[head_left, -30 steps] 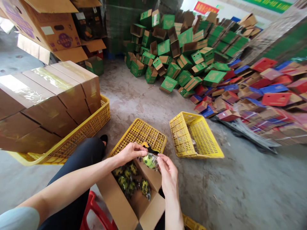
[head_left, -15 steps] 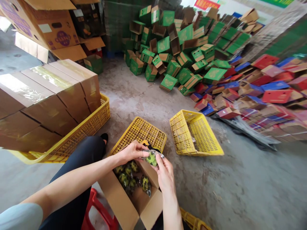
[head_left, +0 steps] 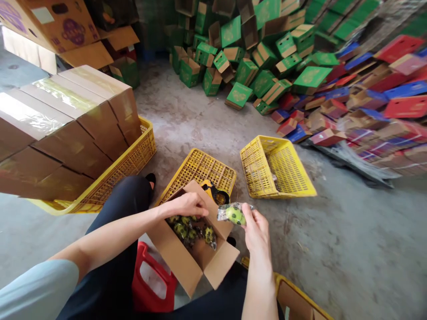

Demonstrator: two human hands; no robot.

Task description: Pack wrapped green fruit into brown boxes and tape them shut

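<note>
Our right hand (head_left: 256,229) pinches a wrapped green toy (head_left: 234,214); our left hand (head_left: 187,205), fingers curled, reaches into the cardboard box (head_left: 187,262) at nine o'clock of it.

Your left hand (head_left: 187,205) reaches in from the near left, forearm bare, palm down, fingers curled downward. Your right hand (head_left: 256,231) comes up from the near edge, wrist straight, thumb and fingertips (head_left: 246,212) pinched shut in a light grip, just right of the left.
</note>
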